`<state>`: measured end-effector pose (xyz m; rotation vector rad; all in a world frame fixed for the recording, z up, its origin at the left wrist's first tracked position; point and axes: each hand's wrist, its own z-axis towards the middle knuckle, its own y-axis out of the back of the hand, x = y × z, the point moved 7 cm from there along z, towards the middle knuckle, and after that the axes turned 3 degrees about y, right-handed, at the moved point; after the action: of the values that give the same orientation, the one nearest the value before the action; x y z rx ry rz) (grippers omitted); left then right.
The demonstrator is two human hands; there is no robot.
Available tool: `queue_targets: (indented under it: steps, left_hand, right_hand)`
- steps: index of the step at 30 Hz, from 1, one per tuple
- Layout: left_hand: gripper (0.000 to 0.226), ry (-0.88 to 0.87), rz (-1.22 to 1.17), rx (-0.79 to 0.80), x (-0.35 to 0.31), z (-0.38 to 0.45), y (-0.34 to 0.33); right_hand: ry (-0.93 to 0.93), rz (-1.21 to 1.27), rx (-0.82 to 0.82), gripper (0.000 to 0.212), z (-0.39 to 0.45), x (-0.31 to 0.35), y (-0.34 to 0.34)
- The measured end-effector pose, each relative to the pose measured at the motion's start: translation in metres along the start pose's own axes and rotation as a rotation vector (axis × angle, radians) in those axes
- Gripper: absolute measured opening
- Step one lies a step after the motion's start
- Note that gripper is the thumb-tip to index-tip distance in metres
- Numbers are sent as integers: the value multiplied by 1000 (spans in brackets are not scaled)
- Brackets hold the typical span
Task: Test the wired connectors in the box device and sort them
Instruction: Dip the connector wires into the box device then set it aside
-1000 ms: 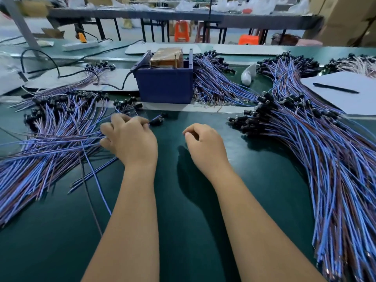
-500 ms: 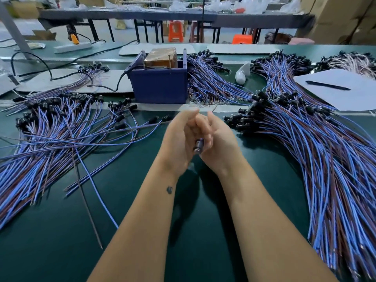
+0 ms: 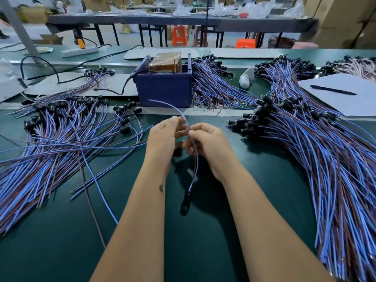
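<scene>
Blue wired connector (image 3: 185,202) dangles below right hand's (image 3: 209,146) pinching fingers (image 3: 193,133).

A single wired connector (image 3: 185,204) hangs between the two wrists, its black plug end lowest, its blue-and-brown wire running up to the right-hand fingertips (image 3: 191,133) that pinch it, then arching over them toward the box device (image 3: 164,90). That dark blue open-topped box stands beyond the fingertips, a brownish block inside. A spread heap of tested-or-untested connectors (image 3: 61,143), I cannot tell which, lies left of the fingers; a larger bundle (image 3: 317,159) lies to their right.
</scene>
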<state>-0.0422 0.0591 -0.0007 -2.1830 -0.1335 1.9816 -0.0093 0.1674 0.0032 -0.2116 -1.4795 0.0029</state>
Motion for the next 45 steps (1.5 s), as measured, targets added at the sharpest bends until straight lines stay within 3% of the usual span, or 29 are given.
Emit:
queue_targets:
  steps: [3,8,11,16,20,26,35,45]
  left_hand:
    - [19,-74,49,9,-1,-4,-8]
    - [12,-29,8,26,2,-2,-8]
    - [16,-25,15,12,4,1,-5]
    - [24,-104,243,-44,3,3,0]
    - [21,-196,454,32,0,-3,-13]
    - [20,-198,504,64,0,-4,-14]
    - [23,-5,88,-197,3,6,17]
    - [28,-64,113,-280,-2,7,34]
  right_hand:
    - [30,-146,4,20,-2,-1,-7]
    - [58,-123,-70,17,-1,0,1]
    - [90,-249,-117,18,-1,-2,4]
    - [152,-221,-267,13,1,6,23]
    - [128,-211,-224,17,3,3,23]
    - [120,-238,-295,19,7,-2,26]
    - [159,-260,-350,17,5,2,31]
    - [124,-209,-332,18,5,1,30]
